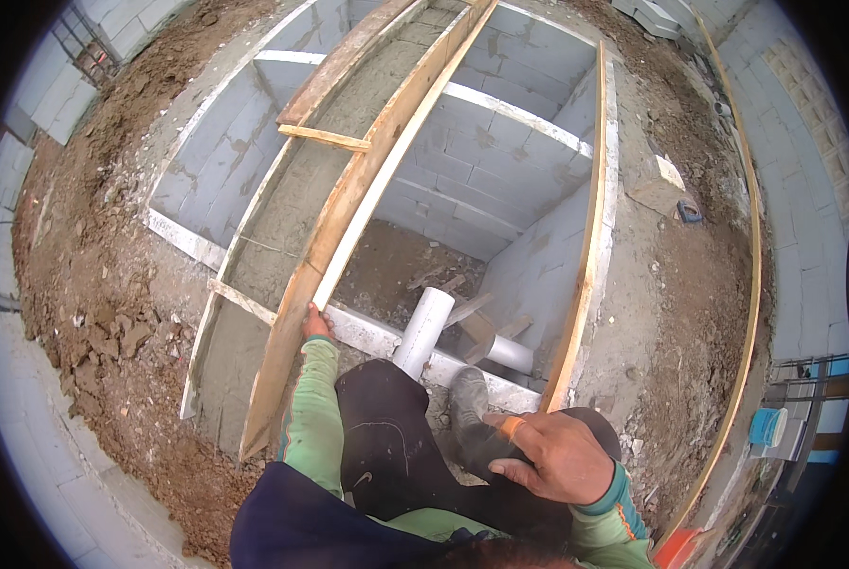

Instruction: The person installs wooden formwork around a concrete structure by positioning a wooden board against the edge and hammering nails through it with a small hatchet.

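Note:
A long wooden form board [348, 204] stands on edge along a channel of grey wet-looking concrete [287, 209]. Against its right side runs a narrow pale strip [386, 177]. My left hand [318, 323] is at the strip's near end, fingers closed around it next to the board; part of the grip is hidden. Above my bent knee, my right hand [562, 460] is held back side up, with an orange band around the index finger. That finger stretches out, the thumb lies apart from it, and no object shows in the hand.
Deep block-walled pits [448, 147] lie on both sides of the channel. A white pipe [424, 327] stands up before my knees; another pipe [511, 354] lies lower beside wood scraps. A plank [584, 251] edges the right wall. Loose soil [111, 332] covers the left.

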The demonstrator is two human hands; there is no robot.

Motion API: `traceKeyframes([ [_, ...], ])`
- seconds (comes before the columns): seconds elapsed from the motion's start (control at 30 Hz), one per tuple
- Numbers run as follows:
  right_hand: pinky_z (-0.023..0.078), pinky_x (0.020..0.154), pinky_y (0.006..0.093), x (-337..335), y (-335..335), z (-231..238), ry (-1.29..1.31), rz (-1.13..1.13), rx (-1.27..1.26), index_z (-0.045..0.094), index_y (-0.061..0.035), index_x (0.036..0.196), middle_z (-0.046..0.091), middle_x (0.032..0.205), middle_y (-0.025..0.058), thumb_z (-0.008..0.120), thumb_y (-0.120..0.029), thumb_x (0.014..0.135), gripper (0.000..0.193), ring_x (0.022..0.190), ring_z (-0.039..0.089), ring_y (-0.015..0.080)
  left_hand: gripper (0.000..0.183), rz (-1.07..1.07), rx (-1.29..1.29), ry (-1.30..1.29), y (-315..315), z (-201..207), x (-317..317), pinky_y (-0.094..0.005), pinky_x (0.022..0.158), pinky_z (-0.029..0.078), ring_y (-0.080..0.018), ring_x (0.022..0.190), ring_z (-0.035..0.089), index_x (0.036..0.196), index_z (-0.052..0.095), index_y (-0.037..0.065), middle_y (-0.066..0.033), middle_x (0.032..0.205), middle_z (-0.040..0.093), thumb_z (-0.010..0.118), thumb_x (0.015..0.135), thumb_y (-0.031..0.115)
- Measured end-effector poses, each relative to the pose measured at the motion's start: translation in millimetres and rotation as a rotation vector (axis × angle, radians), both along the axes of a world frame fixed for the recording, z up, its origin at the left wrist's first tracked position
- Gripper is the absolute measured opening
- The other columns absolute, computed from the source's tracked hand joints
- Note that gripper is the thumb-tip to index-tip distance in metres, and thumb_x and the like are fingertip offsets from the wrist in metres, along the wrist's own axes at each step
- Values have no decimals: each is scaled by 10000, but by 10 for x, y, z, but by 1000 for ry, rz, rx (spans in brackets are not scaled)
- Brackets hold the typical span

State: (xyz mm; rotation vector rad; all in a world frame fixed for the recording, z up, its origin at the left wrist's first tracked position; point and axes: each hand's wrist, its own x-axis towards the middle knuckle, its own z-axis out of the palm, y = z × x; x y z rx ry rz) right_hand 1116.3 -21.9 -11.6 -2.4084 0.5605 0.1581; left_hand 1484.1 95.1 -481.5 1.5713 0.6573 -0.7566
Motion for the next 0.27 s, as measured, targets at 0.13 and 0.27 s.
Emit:
traceKeyframes([
  [0.13,498,666,404,-3,35,-12,-48,12,24,529,-62,1211,623,829,126,710,-270,783,509,764,621,336,455,-29,-81,0,165,-65,207,-254,379,284,-103,487,424,927,531,127,42,636,464,491,908,580],
  [0.27,506,695,402,-70,51,-26,30,15,52,527,-71,1217,644,895,138,701,-285,797,502,812,633,338,500,-92,-86,38,16,69,65,-261,379,285,-106,491,424,990,537,122,30,652,463,514,879,609],
])
